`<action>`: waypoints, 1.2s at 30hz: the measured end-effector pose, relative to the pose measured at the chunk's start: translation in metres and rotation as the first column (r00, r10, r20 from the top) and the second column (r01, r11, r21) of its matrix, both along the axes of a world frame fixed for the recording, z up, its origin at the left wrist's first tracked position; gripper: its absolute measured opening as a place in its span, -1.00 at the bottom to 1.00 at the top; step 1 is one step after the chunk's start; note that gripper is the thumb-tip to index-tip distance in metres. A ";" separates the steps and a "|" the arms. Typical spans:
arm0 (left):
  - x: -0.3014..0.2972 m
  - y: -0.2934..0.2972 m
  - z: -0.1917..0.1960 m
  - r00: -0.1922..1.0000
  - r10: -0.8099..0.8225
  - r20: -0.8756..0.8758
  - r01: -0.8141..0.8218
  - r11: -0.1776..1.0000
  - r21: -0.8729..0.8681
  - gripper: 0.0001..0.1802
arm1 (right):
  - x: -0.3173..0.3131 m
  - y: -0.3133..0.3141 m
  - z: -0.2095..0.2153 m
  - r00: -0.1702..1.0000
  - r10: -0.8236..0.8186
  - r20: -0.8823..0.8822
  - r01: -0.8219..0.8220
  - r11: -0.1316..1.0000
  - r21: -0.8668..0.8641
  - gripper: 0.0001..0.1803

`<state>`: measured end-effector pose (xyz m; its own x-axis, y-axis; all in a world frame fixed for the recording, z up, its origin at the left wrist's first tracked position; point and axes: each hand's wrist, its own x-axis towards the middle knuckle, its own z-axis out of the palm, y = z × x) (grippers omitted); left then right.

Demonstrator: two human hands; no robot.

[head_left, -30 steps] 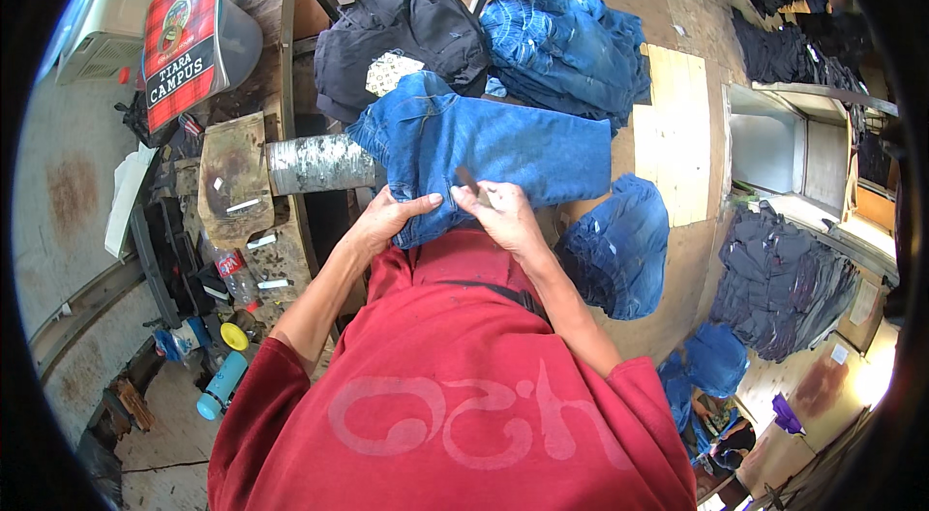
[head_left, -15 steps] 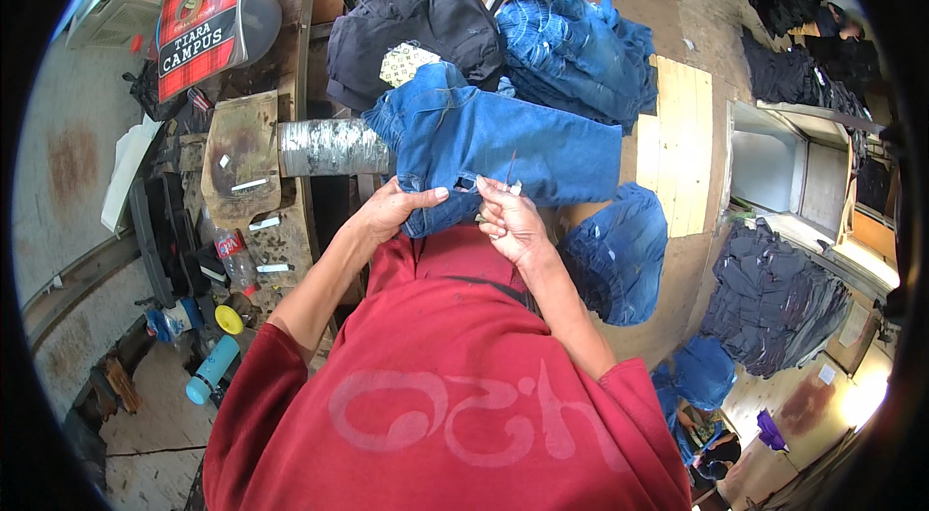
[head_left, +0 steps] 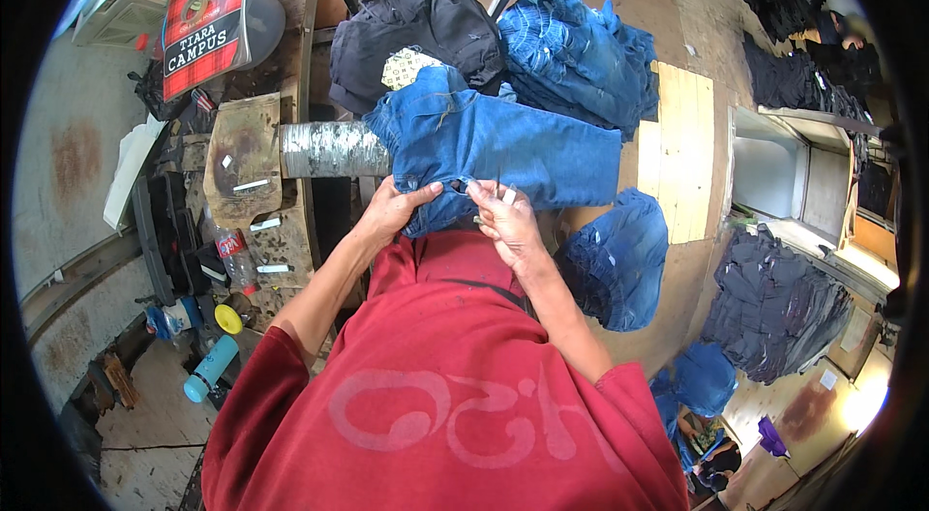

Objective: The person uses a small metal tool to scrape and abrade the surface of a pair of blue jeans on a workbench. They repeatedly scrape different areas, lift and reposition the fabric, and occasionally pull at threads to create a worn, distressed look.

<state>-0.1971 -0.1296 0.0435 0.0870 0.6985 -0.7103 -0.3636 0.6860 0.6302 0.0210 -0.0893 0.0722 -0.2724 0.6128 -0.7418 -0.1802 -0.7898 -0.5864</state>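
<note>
Blue denim jeans (head_left: 542,145) lie across in front of me, pulled over the end of a tape-wrapped cylinder (head_left: 334,149). My left hand (head_left: 395,208) is closed on the near edge of the denim, its thumb on top beside a small dark gap in the cloth. On the other side of that gap, my right hand (head_left: 505,221) pinches the edge between thumb and finger. Something thin and dark sticks up from the right fingers; its kind is too small to make out. White wrapping shows on one right finger.
Behind the jeans sit a dark cloth bundle (head_left: 421,42) and a blue denim pile (head_left: 581,56). More denim (head_left: 619,259) lies at the right, near a stack of dark garments (head_left: 774,303). At the left are a worn board (head_left: 242,138), a plastic bottle (head_left: 235,259) and a plaid-covered tub (head_left: 266,22).
My right hand has turned slightly and its fingers sit closer to the gap. The thin thing in it shows less. My left hand keeps its hold, its thumb shifted slightly.
</note>
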 end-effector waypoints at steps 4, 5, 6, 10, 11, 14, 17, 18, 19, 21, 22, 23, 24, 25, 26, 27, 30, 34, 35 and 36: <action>0.006 0.000 0.004 0.982 0.115 0.148 -0.094 0.986 -0.137 -0.65 | 0.009 -0.001 0.000 0.969 0.182 0.165 -0.216 0.952 0.219 -0.82; 0.007 0.002 0.006 0.982 0.083 0.168 -0.063 0.990 -0.124 -0.64 | 0.012 -0.002 0.000 0.961 0.209 0.183 -0.250 0.937 0.244 -0.82; 0.008 0.005 0.008 0.984 0.058 0.171 -0.035 0.991 -0.132 -0.62 | 0.014 -0.002 0.000 0.951 0.235 0.202 -0.285 0.919 0.272 -0.81; 0.015 0.012 0.013 0.998 -0.039 0.049 0.040 0.999 -0.016 -0.57 | 0.015 -0.004 0.004 0.912 0.246 0.329 -0.360 0.863 0.355 -0.80; 0.017 0.013 0.014 0.999 -0.047 0.024 0.047 0.999 -0.003 -0.57 | 0.015 -0.003 0.006 0.897 0.252 0.363 -0.387 0.845 0.369 -0.79; 0.018 0.014 0.014 0.998 -0.061 -0.023 0.061 0.998 0.030 -0.56 | 0.012 -0.002 0.008 0.852 0.265 0.451 -0.449 0.812 0.372 -0.76; 0.017 0.012 0.011 0.997 -0.071 0.003 0.071 0.997 0.040 -0.56 | 0.010 0.000 0.006 0.827 0.258 0.500 -0.485 0.778 0.400 -0.79; 0.016 0.012 0.011 0.997 -0.080 0.022 0.080 0.996 0.030 -0.56 | 0.010 0.000 0.005 0.827 0.258 0.499 -0.493 0.761 0.422 -0.80; 0.015 0.011 0.010 0.995 -0.088 0.041 0.088 0.996 0.019 -0.57 | 0.010 0.000 0.003 0.912 0.240 0.334 -0.351 0.877 0.328 -0.83; 0.012 0.008 0.009 0.996 -0.051 0.074 0.052 0.999 -0.014 -0.59 | 0.013 0.000 -0.002 0.996 0.088 -0.016 -0.087 0.995 0.048 -0.88; 0.010 0.006 0.008 0.996 -0.028 0.090 0.031 0.999 -0.031 -0.59 | 0.015 -0.001 -0.004 0.993 0.073 -0.090 -0.071 0.997 0.026 -0.90; 0.009 0.005 0.008 0.990 -0.008 0.141 0.015 0.999 -0.047 -0.61 | 0.016 -0.002 -0.006 0.986 0.051 -0.157 -0.050 0.999 0.009 -0.91; 0.007 0.003 0.007 0.981 0.013 0.191 -0.001 0.998 -0.065 -0.63 | 0.017 -0.003 -0.007 0.978 0.027 -0.209 -0.033 0.999 -0.025 -0.91; 0.006 0.002 0.007 0.967 0.036 0.251 -0.017 0.997 -0.075 -0.65 | 0.017 -0.004 -0.008 0.966 0.008 -0.259 -0.022 0.998 -0.051 -0.91; 0.004 0.001 0.007 0.953 0.073 0.293 -0.045 0.994 -0.101 -0.65 | 0.017 -0.004 -0.007 0.965 0.022 -0.262 -0.024 1.000 -0.004 -0.92; 0.003 0.000 0.007 0.933 0.111 0.344 -0.074 0.990 -0.119 -0.65 | 0.016 -0.004 -0.006 0.972 0.033 -0.233 -0.029 0.999 0.018 -0.93; 0.002 0.005 0.009 0.914 0.138 0.381 -0.084 0.984 -0.156 -0.63 | 0.011 -0.003 0.001 0.985 0.165 0.043 -0.171 0.945 0.278 -0.89; 0.009 0.018 0.013 0.987 -0.001 0.163 0.017 0.995 -0.096 -0.58 | 0.011 0.003 0.018 0.942 0.205 0.266 -0.307 0.847 0.435 -0.74; 0.011 0.021 0.014 0.993 -0.028 0.116 0.038 0.995 -0.088 -0.57 | 0.011 0.006 0.021 0.922 0.225 0.314 -0.354 0.819 0.451 -0.74; 0.013 0.023 0.015 0.995 -0.050 0.090 0.056 0.997 -0.059 -0.56 | 0.012 0.008 0.024 0.899 0.244 0.363 -0.401 0.791 0.462 -0.73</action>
